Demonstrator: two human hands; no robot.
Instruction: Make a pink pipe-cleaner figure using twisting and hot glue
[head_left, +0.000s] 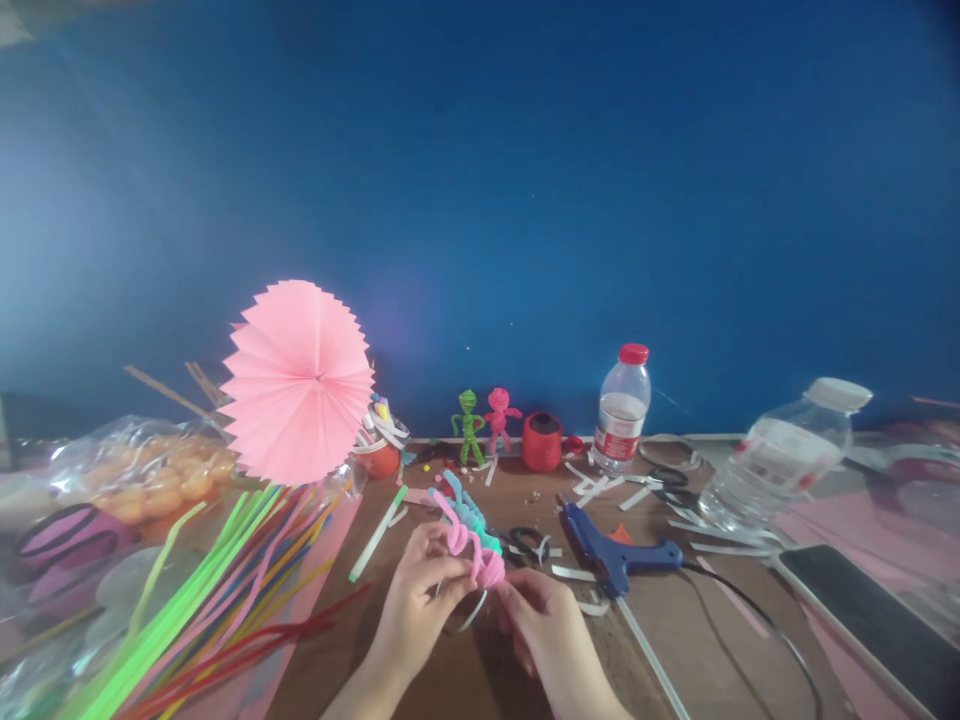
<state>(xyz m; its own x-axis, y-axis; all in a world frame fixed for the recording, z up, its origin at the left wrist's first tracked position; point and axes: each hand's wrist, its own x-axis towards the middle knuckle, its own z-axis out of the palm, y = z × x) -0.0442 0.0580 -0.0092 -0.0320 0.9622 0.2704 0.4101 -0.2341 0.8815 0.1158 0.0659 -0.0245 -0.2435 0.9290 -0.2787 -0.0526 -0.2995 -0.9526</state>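
A pink pipe cleaner (489, 568), wound into a coil with a curly loose end, is held above the table in the middle. My left hand (421, 580) pinches it from the left between thumb and fingers. On the coil's right side, my right hand (546, 612) is closed, with fingertips pressed against it. Blue and teal fuzzy pipe cleaner pieces (466, 512) show just behind the pink coil; whether they are joined to it I cannot tell. Beyond stand a green pipe cleaner figure (469, 428) and a pink one (498, 420).
Right of my hands lies a blue glue gun (619, 555) with its cord. Farther right are two bottles, one red-capped (622, 415), and a phone (870, 620). Loose pipe cleaners (202, 590) and a pink paper fan (300, 380) occupy the left. A marker (377, 535) lies nearby.
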